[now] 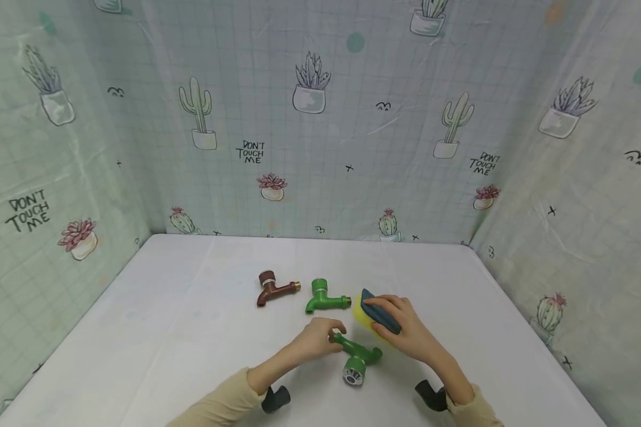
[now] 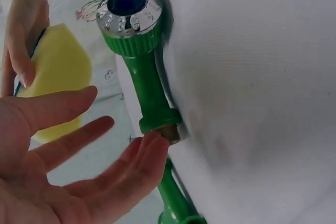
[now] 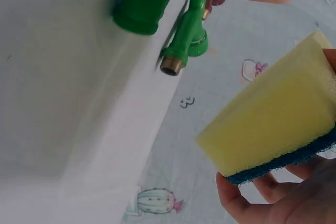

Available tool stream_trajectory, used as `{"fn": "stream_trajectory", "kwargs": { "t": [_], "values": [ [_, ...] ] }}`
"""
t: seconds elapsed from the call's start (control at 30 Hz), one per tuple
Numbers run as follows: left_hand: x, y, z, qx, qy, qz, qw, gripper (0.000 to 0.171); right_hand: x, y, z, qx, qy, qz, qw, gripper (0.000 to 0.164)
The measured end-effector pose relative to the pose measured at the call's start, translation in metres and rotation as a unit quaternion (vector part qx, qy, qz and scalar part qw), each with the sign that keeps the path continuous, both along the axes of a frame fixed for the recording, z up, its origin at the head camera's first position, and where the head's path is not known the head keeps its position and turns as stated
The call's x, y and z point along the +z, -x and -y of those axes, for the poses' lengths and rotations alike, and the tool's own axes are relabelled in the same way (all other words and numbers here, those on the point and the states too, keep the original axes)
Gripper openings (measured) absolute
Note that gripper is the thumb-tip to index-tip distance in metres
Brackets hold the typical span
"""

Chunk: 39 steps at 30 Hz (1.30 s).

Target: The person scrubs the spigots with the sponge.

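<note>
My right hand point(image 1: 410, 334) grips a yellow sponge point(image 3: 273, 111) with a dark blue scouring layer, held above the table between thumb and fingers. Just left of it, a green tap point(image 1: 355, 354) lies with its silver-ringed knob toward me. My left hand point(image 1: 316, 340) is at this tap's brass threaded end point(image 2: 169, 132), fingertips right at the thread and the thumb apart from it. In the left wrist view the left fingers are loosely bent, with nothing enclosed between them.
A second green tap point(image 1: 326, 299) lies behind the hands, with a brown tap point(image 1: 275, 289) to its left. Black curved pieces sit by the left forearm point(image 1: 275, 400) and right forearm point(image 1: 431, 395). Cactus-print cloth walls point(image 1: 320, 136) stand around the white table point(image 1: 192, 332).
</note>
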<state>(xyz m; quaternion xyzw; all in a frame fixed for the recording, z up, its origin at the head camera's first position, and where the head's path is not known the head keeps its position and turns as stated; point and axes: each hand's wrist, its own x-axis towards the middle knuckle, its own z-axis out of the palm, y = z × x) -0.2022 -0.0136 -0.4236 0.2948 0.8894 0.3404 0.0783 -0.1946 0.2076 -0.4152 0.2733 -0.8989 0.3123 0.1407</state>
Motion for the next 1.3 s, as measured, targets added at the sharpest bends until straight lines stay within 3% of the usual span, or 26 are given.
{"fn": "stream_trajectory", "kwargs": {
  "t": [0.13,0.23,0.37,0.43,0.5,0.7,0.87,0.97,1.07,1.23,1.3],
  "values": [
    [-0.001,0.002,-0.011,-0.025,0.053,-0.063,0.9963,0.021,-0.004,-0.003,-0.009,-0.008,-0.010,-0.007,1.000,0.041],
    [-0.004,0.006,-0.018,-0.067,0.103,-0.114,0.9858,0.020,-0.006,-0.006,-0.014,-0.014,-0.013,-0.007,1.000,0.041],
    [-0.009,0.012,-0.020,-0.149,0.146,-0.113,0.9714,0.030,-0.007,-0.011,-0.018,-0.028,-0.019,0.007,0.999,0.040],
    [-0.011,0.012,-0.019,-0.169,0.162,-0.101,0.9669,0.039,-0.008,-0.014,-0.019,-0.032,-0.021,0.013,0.999,0.039],
    [-0.013,0.011,-0.019,-0.172,0.179,-0.104,0.9631,0.047,-0.008,-0.016,-0.021,-0.033,-0.022,0.012,0.999,0.039],
    [-0.020,0.007,-0.019,-0.174,0.230,-0.168,0.9428,0.059,-0.012,-0.021,-0.026,-0.037,-0.026,0.004,0.999,0.039],
    [-0.022,0.002,-0.017,-0.180,0.259,-0.223,0.9225,0.049,-0.016,-0.025,-0.030,-0.039,-0.033,-0.011,0.999,0.040],
    [-0.021,-0.003,-0.015,-0.179,0.265,-0.235,0.9178,0.041,-0.017,-0.026,-0.031,-0.037,-0.036,-0.016,0.999,0.041],
    [-0.020,-0.005,-0.013,-0.160,0.248,-0.219,0.9300,0.035,-0.016,-0.027,-0.030,-0.031,-0.035,-0.014,0.999,0.042],
    [-0.016,-0.002,-0.002,-0.087,0.184,-0.151,0.9673,0.032,-0.011,-0.028,-0.023,-0.023,-0.035,-0.014,0.999,0.042],
    [-0.014,0.001,0.004,-0.055,0.139,-0.121,0.9814,0.033,-0.009,-0.029,-0.019,-0.025,-0.034,-0.014,0.999,0.043]
  ]
}}
